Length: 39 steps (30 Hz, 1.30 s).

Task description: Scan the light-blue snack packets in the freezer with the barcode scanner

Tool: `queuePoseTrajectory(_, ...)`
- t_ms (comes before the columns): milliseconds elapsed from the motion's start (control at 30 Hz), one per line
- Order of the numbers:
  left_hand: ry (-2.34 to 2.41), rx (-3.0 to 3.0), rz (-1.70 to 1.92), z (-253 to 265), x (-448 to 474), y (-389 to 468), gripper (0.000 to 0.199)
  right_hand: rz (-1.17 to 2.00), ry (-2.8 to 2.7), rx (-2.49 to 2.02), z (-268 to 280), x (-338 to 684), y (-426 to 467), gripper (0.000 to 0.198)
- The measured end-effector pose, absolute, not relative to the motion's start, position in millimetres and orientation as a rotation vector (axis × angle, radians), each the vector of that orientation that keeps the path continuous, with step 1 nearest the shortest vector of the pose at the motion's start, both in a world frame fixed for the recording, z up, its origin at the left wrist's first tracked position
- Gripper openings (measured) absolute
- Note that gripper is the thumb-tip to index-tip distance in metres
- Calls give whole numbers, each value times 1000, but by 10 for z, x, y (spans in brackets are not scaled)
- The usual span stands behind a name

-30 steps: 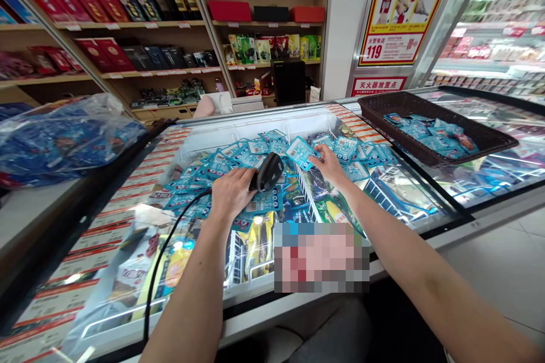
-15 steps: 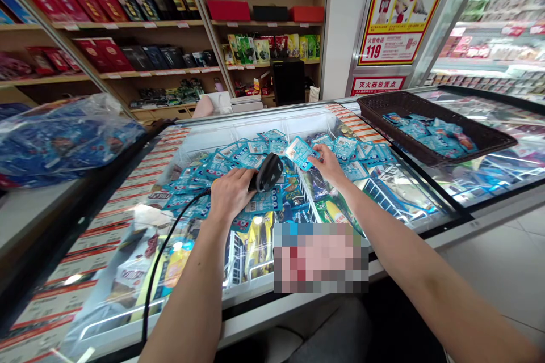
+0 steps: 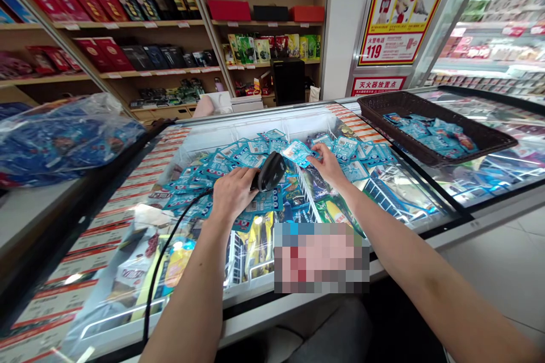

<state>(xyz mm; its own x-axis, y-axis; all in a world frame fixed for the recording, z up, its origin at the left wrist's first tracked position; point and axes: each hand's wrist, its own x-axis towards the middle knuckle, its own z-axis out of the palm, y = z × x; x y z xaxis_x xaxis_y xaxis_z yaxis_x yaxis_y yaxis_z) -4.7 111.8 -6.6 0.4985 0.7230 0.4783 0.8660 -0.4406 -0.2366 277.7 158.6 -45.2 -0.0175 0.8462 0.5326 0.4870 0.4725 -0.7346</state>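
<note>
My left hand (image 3: 233, 191) is wrapped around the handle of a black corded barcode scanner (image 3: 272, 172). Its head points to the right, toward a blue-and-white packet (image 3: 297, 153). That packet is pinched at its right edge by my right hand (image 3: 326, 164), just above the glass. Many similar blue packets (image 3: 238, 154) lie spread over the glass top of the chest freezer (image 3: 293, 116), on both sides of my hands. The scanner's cable (image 3: 164, 252) runs down past my left forearm. My fingertips under the scanner handle are hidden.
A dark brown woven basket (image 3: 438, 127) with more blue packets stands at the right. On the left lies a clear plastic bag (image 3: 68, 136) filled with blue packets. Shelves (image 3: 140, 25) with bottles and boxes rise behind the freezer. A pixelated patch covers part of the front edge.
The packet in my right hand has tilted flatter and shifted slightly. The scanner has moved a little to the right, with my left hand still around it.
</note>
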Motion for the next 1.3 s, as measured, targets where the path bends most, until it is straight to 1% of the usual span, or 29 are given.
queuePoseTrajectory(767,-1286,-2349,-393,-36,-8,1099,30,460,-1669,-1178,-425,2755,1550,25)
queuePoseTrajectory(1067,-1263,-2377,-401,41,70,1036,29,381,-1621,-1219,-445,2765,1572,25)
queuePoseTrajectory(1300,-1254,-2374,-402,40,71,1040,28,376,-1643,-1204,-436,2759,1564,24)
